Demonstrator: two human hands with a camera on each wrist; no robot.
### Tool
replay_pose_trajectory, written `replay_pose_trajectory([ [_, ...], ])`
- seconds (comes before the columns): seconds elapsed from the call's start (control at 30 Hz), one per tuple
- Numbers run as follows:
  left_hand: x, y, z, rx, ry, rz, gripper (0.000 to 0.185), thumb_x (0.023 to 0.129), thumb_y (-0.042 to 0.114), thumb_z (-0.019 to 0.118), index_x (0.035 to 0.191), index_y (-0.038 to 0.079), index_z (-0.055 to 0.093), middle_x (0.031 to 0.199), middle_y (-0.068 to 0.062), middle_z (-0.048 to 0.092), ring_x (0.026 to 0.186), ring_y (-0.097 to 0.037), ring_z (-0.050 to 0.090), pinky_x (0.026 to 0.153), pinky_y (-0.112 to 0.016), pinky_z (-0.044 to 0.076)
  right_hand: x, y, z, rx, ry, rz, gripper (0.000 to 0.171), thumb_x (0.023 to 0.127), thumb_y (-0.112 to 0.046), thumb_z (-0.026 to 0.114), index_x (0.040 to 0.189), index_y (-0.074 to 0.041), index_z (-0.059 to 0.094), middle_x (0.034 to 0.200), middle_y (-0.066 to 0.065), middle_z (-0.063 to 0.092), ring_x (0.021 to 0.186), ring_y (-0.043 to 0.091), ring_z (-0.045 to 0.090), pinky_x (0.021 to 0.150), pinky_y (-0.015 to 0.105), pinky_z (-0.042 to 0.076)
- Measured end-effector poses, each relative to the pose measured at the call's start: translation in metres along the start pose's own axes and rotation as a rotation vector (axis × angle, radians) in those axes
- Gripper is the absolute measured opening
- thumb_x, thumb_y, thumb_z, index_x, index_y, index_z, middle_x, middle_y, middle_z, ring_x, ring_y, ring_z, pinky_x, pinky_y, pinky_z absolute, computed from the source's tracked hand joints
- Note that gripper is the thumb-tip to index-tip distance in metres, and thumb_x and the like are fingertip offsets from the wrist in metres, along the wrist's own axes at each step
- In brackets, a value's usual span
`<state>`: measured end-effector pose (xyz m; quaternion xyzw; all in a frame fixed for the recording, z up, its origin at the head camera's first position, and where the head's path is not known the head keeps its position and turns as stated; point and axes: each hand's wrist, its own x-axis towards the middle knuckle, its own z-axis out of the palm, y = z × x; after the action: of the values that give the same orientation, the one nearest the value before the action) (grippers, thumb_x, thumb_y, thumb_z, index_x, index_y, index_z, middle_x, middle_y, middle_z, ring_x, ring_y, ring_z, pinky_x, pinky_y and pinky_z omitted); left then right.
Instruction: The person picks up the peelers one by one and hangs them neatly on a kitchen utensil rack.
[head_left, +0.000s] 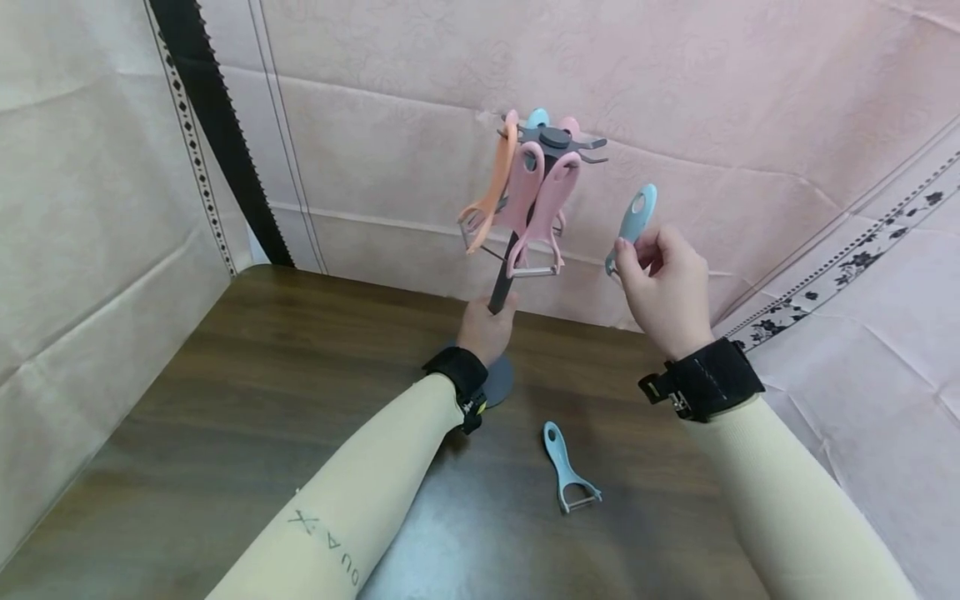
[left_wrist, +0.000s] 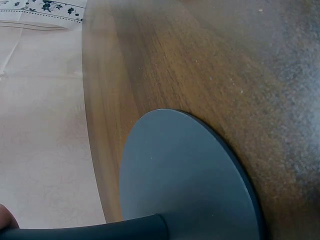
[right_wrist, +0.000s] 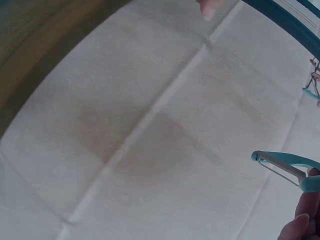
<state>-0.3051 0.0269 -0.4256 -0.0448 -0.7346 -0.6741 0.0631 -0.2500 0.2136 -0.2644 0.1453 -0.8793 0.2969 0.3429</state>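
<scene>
My left hand (head_left: 486, 329) grips the dark post (head_left: 504, 279) of a hanging rack, low on the stem. The rack's round grey base (left_wrist: 185, 165) sits on the table in the left wrist view. From the hooked top (head_left: 555, 139) hang several pink peelers (head_left: 551, 204), an orange peeler (head_left: 495, 187) and a blue peeler (head_left: 537, 117), the last mostly hidden behind. To the right of the rack, my right hand (head_left: 671, 287) pinches another blue peeler (head_left: 637, 212) near its blade end, handle loop up. In the right wrist view that peeler's blade (right_wrist: 282, 167) shows beside the fingertips.
A further blue peeler (head_left: 564, 471) lies on the brown wooden table (head_left: 300, 400), nearer to me, with its blade toward me. Pale patterned cloth (head_left: 390, 167) hangs behind the table and on both sides. Bare hooks (head_left: 596, 150) stick out on the rack's right.
</scene>
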Motion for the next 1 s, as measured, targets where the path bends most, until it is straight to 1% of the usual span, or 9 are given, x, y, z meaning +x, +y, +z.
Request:
replay_pose_trajectory([
  [0.27,0.000,0.006,-0.004,0.006,0.023,0.009,0.055,0.098,0.041,0.051,0.055,0.011,0.036,0.049,0.003,0.033,0.042,-0.017,0.031,0.044,-0.031,0.023,0.020,-0.024,-0.001,0.019,0.023,-0.043,0.027,0.095,-0.029,0.059,0.090,-0.003,0.057,0.080,0.002,0.057,0.069,0.013,0.045,0.062,0.024,0.035],
  [0.4,0.000,0.004,-0.003,0.012,0.024,0.014,0.056,0.098,0.042,0.051,0.054,0.011,0.036,0.050,0.003,0.032,0.043,-0.017,0.031,0.045,-0.030,0.023,0.023,-0.033,0.003,0.024,0.032,-0.079,0.025,0.094,-0.027,0.059,0.089,-0.003,0.058,0.080,0.002,0.058,0.071,0.014,0.048,0.063,0.023,0.036],
  [0.57,-0.001,-0.002,0.001,0.002,0.002,-0.007,0.057,0.098,0.044,0.049,0.055,0.011,0.036,0.050,0.002,0.032,0.042,-0.018,0.031,0.044,-0.030,0.023,0.027,-0.040,0.006,0.010,0.056,-0.111,0.023,0.094,-0.024,0.061,0.088,-0.003,0.061,0.078,0.003,0.061,0.070,0.014,0.051,0.062,0.024,0.034],
  [0.77,-0.002,-0.001,0.002,0.000,-0.002,0.009,0.055,0.098,0.044,0.048,0.055,0.012,0.036,0.050,0.003,0.032,0.042,-0.017,0.031,0.044,-0.030,0.023,0.032,-0.047,0.007,-0.011,0.075,-0.104,0.024,0.094,-0.026,0.060,0.089,-0.003,0.062,0.078,0.003,0.061,0.070,0.014,0.050,0.062,0.025,0.033],
  [0.9,-0.001,0.000,0.001,-0.014,-0.002,0.019,0.055,0.099,0.040,0.049,0.055,0.011,0.035,0.050,0.003,0.032,0.042,-0.017,0.030,0.043,-0.030,0.023,0.035,-0.050,0.009,-0.006,0.059,-0.103,0.024,0.094,-0.026,0.060,0.089,-0.003,0.062,0.079,0.003,0.061,0.071,0.015,0.050,0.063,0.025,0.033],
  [1.0,0.001,-0.001,0.001,-0.014,-0.003,0.019,0.055,0.099,0.039,0.049,0.054,0.011,0.035,0.049,0.003,0.032,0.041,-0.017,0.030,0.043,-0.030,0.022,0.035,-0.051,0.011,-0.001,0.048,-0.106,0.023,0.095,-0.025,0.060,0.090,-0.003,0.063,0.080,0.004,0.060,0.072,0.013,0.049,0.064,0.026,0.034],
])
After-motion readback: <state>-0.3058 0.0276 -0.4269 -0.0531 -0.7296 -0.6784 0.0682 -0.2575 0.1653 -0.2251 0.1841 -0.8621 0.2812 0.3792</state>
